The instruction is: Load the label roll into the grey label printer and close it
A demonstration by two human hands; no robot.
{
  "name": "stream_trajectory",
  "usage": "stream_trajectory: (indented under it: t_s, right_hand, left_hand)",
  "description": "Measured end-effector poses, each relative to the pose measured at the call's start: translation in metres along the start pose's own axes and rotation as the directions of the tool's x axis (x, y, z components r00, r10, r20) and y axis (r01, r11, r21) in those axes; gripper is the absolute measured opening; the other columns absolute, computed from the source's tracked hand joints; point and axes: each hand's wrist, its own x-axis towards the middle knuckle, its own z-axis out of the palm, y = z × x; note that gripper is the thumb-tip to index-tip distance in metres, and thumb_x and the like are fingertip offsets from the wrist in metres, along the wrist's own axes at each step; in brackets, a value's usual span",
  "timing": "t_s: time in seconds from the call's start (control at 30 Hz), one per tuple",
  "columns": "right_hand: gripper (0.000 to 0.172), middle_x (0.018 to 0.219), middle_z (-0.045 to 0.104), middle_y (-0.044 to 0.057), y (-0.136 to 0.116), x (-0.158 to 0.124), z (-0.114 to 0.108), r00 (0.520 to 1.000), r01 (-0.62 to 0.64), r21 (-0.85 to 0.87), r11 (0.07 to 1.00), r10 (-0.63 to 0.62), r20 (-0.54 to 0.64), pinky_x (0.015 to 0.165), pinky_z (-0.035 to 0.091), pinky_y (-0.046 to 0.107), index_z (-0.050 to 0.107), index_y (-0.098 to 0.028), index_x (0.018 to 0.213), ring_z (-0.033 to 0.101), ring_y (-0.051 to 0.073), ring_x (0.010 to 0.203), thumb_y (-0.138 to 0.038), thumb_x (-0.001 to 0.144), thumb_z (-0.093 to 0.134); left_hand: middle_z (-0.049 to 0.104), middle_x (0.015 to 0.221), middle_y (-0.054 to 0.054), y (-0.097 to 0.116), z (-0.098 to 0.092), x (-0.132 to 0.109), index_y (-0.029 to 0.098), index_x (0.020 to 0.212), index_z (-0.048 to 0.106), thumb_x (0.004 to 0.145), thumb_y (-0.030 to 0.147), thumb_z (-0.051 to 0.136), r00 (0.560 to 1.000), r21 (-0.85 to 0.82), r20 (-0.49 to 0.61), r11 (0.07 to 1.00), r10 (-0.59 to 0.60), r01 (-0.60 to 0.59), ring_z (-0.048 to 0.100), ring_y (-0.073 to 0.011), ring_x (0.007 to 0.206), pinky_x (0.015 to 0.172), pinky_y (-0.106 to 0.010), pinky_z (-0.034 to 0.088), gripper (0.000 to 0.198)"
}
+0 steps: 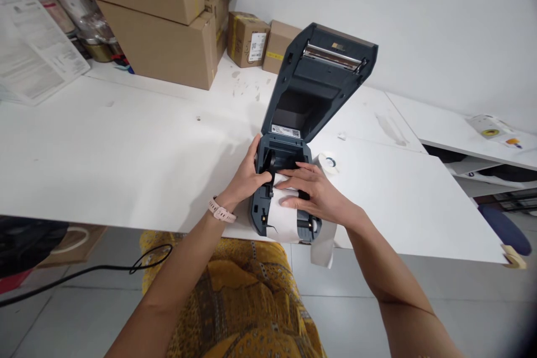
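A dark label printer (260, 210) sits at the table's front edge with its lid (323, 84) swung up. White label paper (282, 215) runs from inside it over the front lip. My left hand (245, 179) grips the printer's left side, the thumb reaching inside beside the paper. Across the paper inside the printer lies my right hand (312, 193), its fingers stretched out and slightly apart. The palm hides part of the printer's interior. Just right of the printer rests a second white label roll (329, 162), and a loose paper strip (323, 246) hangs over the table edge.
Cardboard boxes (163, 45) are stacked at the back left, with smaller boxes (247, 39) by the wall. Printed sheets (36, 47) stand at the far left. The white table (126, 151) ends close to my body. A black cable (84, 271) hangs below its edge.
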Motion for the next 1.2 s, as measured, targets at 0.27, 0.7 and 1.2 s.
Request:
stream_trajectory:
  t_s: [0.27, 0.7, 1.2]
  right_hand:
    - [0.044, 0.149, 0.062, 0.011, 0.012, 0.001, -0.01, 0.994, 0.049, 0.072, 0.996, -0.056, 0.094, 0.13, 0.017, 0.057, 0.071, -0.028, 0.129, 0.055, 0.028, 0.143, -0.05, 0.092, 0.07]
    - [0.051, 0.158, 0.052, 0.009, 0.025, 0.01, -0.027, 0.955, 0.082, 0.133, 0.988, -0.116, 0.273, 0.128, -0.008, 0.062, 0.063, -0.035, 0.14, 0.047, 0.026, 0.149, -0.051, 0.092, 0.07]
    - [0.051, 0.154, 0.057, 0.009, 0.023, 0.009, -0.023, 0.971, 0.08, 0.138, 0.987, -0.109, 0.213, 0.129, -0.003, 0.064, 0.067, -0.035, 0.135, 0.054, 0.029, 0.143, -0.052, 0.088, 0.074]
  left_hand:
    - [0.03, 0.169, -0.012, 0.004, 0.0, 0.0, 0.024, 0.164, 0.015, 0.073, 0.024, 0.072, 1.0, 0.016, 0.005, 1.0, 0.002, -0.002, 0.022, -0.0362, 0.158, 0.129, -0.054, 0.022, 0.107]
    - [0.031, 0.169, -0.01, 0.002, -0.001, 0.0, 0.027, 0.162, 0.02, 0.076, 0.028, 0.072, 0.998, 0.008, 0.014, 0.998, 0.065, -0.065, 0.02, -0.0341, 0.16, 0.131, -0.053, 0.019, 0.101]
    - [0.03, 0.17, -0.009, -0.002, -0.002, 0.0, 0.027, 0.163, 0.02, 0.076, 0.026, 0.072, 0.999, -0.003, 0.014, 0.999, 0.041, -0.041, 0.025, -0.0341, 0.158, 0.13, -0.053, 0.02, 0.101]
